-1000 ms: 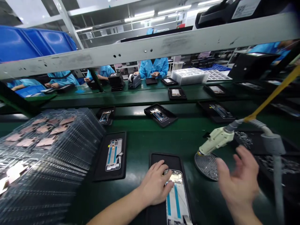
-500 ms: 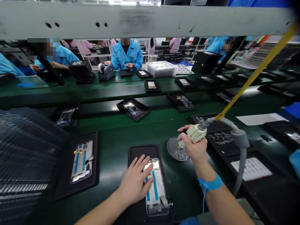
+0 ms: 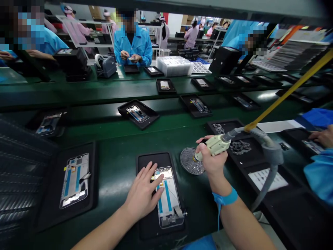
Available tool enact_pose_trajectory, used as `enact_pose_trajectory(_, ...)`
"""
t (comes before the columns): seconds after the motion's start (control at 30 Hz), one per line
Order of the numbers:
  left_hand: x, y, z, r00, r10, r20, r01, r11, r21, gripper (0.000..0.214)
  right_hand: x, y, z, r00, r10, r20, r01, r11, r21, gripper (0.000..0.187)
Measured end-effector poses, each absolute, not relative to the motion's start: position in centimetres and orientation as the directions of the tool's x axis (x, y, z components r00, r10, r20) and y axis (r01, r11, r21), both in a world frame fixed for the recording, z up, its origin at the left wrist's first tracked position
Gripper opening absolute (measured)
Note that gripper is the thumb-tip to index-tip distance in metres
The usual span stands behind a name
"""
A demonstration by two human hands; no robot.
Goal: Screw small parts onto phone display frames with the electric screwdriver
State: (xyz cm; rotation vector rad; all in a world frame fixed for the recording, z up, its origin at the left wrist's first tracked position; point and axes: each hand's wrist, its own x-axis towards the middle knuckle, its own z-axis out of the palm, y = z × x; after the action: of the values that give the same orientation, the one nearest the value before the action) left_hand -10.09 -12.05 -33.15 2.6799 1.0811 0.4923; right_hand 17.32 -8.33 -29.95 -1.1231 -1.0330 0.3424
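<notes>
My right hand point(image 3: 213, 161) is wrapped round a pale green electric screwdriver point(image 3: 215, 144). The tool's tip points down at a round screw plate point(image 3: 191, 160) dotted with small holes, and whether it touches cannot be made out. My left hand point(image 3: 143, 189) lies with fingers spread over the upper left part of an opened phone point(image 3: 169, 198). Two blue strips and a lifted flex cable show on this phone. Under it is a black tray point(image 3: 153, 159). To the left, a similar opened phone point(image 3: 75, 180) rests in another black tray point(image 3: 93, 170).
A yellow strap point(image 3: 286, 95) slants down to the screwdriver's grey cable point(image 3: 272, 166). Black trays with small parts point(image 3: 239, 147) stand at right. A co-worker's hand point(image 3: 326, 137) is at the far right. Dark stacked trays point(image 3: 23, 180) fill the left edge. More phone trays point(image 3: 138, 114) lie beyond.
The camera view has shifted, with the bench appearing slightly lower left and higher. Both hands keep their places. A co-worker's hand and sleeve have come into view at right.
</notes>
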Motion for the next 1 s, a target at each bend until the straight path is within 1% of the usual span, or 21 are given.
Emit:
enact_pose_trajectory(0.53, -10.0, -12.1, -33.3, 0.679, 0.699, 0.225, 0.627, -0.712, 0.316, 0.036, 17.4, -8.3, -30.4, 0.528, 0.691, 0.493, 0.251, 0.427, -0.869, 0.027)
enact_pose_trajectory(0.63, -9.8, -12.3, -33.2, 0.668, 0.708, 0.228, 0.627, -0.701, 0.339, 0.035, 17.0, -8.6, -29.3, 0.564, 0.67, 0.482, 0.201, 0.455, -0.867, 0.027)
enact_pose_trajectory(0.73, -9.6, -12.4, -33.2, 0.653, 0.719, 0.239, 0.618, -0.688, 0.382, 0.033, 15.5, -9.2, -27.4, 0.579, 0.661, 0.477, 0.116, 0.513, -0.851, 0.026)
enact_pose_trajectory(0.83, -9.6, -12.7, -33.3, 0.631, 0.736, 0.243, 0.62, -0.668, 0.413, 0.034, 12.6, -9.7, -26.0, 0.506, 0.716, 0.481, 0.019, 0.548, -0.836, 0.025)
enact_pose_trajectory(0.93, -9.5, -12.9, -33.3, 0.594, 0.767, 0.24, 0.642, -0.633, 0.433, 0.035, 9.1, -10.0, -26.1, 0.377, 0.814, 0.441, -0.079, 0.503, -0.861, 0.026)
enact_pose_trajectory(1.0, -9.4, -12.9, -33.4, 0.576, 0.782, 0.238, 0.651, -0.615, 0.445, 0.035, 7.1, -10.1, -26.8, 0.293, 0.863, 0.412, -0.114, 0.459, -0.881, 0.025)
